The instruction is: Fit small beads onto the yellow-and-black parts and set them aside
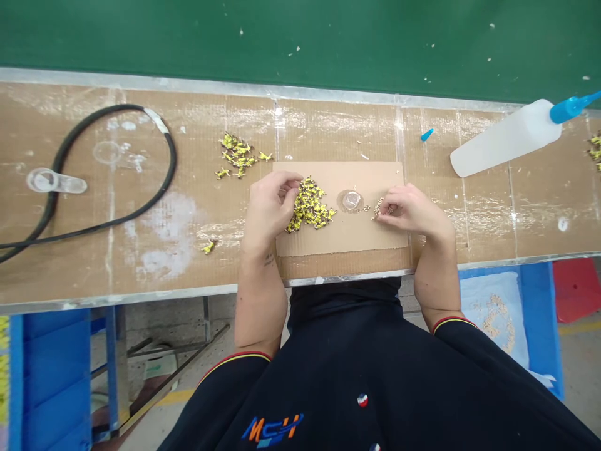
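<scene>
My left hand (271,203) is at the left edge of a heap of small yellow-and-black figures (310,205), with its fingers curled in among them. Whatever those fingers hold is hidden. On the right, my right hand (410,210) pinches at a small pile of tiny beige pieces (377,208), and what lies between its fingertips is too small to tell. A small clear round dish (351,200) sits between both hands, with a few beige bits beside it. All of these rest on a flat cardboard sheet (347,238).
A white squeeze bottle (509,139) with a blue nozzle lies at the right, near a small blue cap (427,134). More yellow figures (238,152) lie at the left. A black cable (171,163) loops around the far left. Blue bins (542,319) stand below the table edge.
</scene>
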